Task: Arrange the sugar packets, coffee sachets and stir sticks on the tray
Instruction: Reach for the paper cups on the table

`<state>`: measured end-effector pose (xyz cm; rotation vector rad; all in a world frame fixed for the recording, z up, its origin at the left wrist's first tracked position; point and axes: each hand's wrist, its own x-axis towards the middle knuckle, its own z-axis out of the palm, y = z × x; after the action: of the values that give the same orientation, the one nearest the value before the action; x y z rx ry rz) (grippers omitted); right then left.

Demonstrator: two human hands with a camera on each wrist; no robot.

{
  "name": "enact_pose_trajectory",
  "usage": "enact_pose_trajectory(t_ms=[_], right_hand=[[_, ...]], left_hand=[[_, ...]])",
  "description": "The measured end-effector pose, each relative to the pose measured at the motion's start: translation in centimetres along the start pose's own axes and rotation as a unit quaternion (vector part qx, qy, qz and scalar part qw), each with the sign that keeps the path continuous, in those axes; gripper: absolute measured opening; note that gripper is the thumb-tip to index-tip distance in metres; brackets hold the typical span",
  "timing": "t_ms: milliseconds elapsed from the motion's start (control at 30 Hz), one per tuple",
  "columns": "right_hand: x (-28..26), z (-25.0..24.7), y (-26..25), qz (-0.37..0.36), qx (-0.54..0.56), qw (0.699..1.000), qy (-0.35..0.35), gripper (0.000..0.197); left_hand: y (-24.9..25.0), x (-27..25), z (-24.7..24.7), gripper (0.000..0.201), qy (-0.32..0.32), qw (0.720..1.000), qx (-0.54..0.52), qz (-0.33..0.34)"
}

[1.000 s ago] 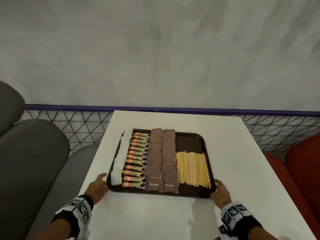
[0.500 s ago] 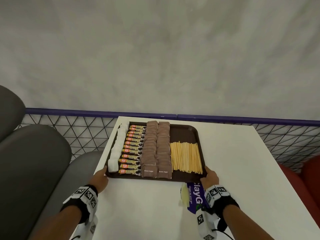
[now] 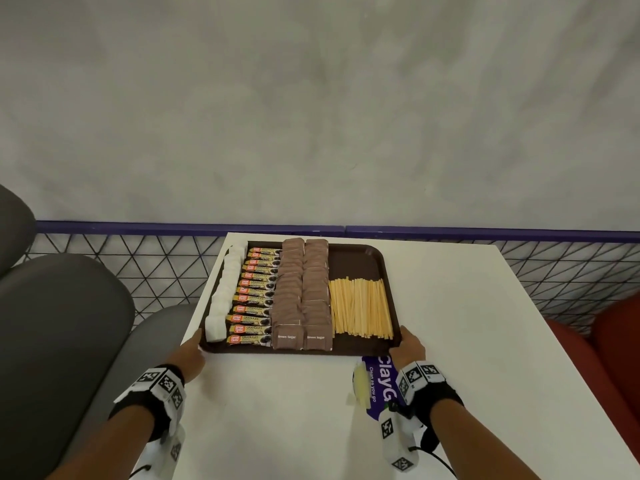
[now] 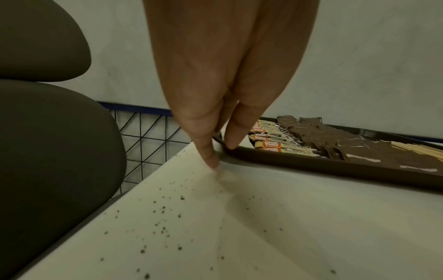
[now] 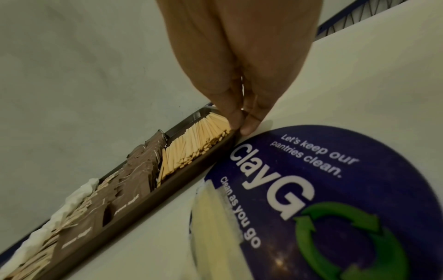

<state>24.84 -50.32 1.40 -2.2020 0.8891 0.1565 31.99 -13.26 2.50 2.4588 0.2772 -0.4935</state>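
Note:
A dark brown tray (image 3: 356, 258) lies at the far left of the white table (image 3: 485, 323). It holds, left to right, a row of white sugar packets (image 3: 225, 292), coffee sachets (image 3: 258, 296), two rows of brown sugar packets (image 3: 301, 299) and a bundle of wooden stir sticks (image 3: 360, 308). My left hand (image 3: 194, 351) touches the tray's near left corner with straight fingers (image 4: 231, 145); one fingertip rests on the table. My right hand (image 3: 408, 344) presses straight fingers (image 5: 249, 128) against the near right corner of the tray (image 5: 167, 189), beside the stir sticks (image 5: 191, 140).
A round purple "ClayGo" sticker (image 3: 381, 382) lies on the table under my right wrist. Dark crumbs (image 4: 167, 217) dot the table near my left hand. Grey chairs (image 3: 59, 323) stand to the left and a red seat (image 3: 616, 341) to the right. A wire mesh fence (image 3: 519, 265) runs behind the table.
The tray has slid away from me toward the table's far left edge, with both hands following at its near corners. The purple sticker has come into view.

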Motion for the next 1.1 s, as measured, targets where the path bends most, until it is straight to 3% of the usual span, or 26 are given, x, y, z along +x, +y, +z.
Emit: enact_pose_trajectory(t_ms=[133,267,400,533,700,800,967,1100], right_hand=[[-1.6,-2.1,1.7,0.008,0.06,0.998,-0.013,0.057],[-4.3,-6.4,5.5,-0.033,-0.037,0.999,-0.015,0.057],[-7.8,-11.7,10.3,-0.045,-0.107,0.993,0.028,0.058],[-11.8,-16.7,15.5,0.019,-0.164,0.983,0.076,0.061],[-17.3,-20.5,21.5,0.147,-0.176,0.97,0.078,0.07],[-20.4,-21.8,24.3,0.204,-0.173,0.961,0.073,0.08],[-23.5,-23.0,28.5,0.242,-0.126,0.962,-0.01,0.1],[-24.0,-22.7,29.8,0.224,-0.105,0.968,-0.032,0.112]], left_hand=[[1.5,-1.0,0.2,0.048,0.111,0.991,-0.013,0.074],[6.5,-4.6,3.4,0.061,0.097,0.971,0.022,0.22],[12.0,-9.1,9.2,0.058,0.018,0.933,0.068,0.353],[17.3,-15.3,16.1,0.059,-0.114,0.889,0.066,0.439],[21.9,-23.3,24.0,0.059,-0.261,0.787,0.164,0.534],[23.6,-28.4,27.4,0.056,-0.317,0.734,0.214,0.561],[25.0,-34.9,30.6,0.051,-0.301,0.67,0.286,0.615],[26.0,-36.5,31.5,0.045,-0.254,0.661,0.339,0.619]])
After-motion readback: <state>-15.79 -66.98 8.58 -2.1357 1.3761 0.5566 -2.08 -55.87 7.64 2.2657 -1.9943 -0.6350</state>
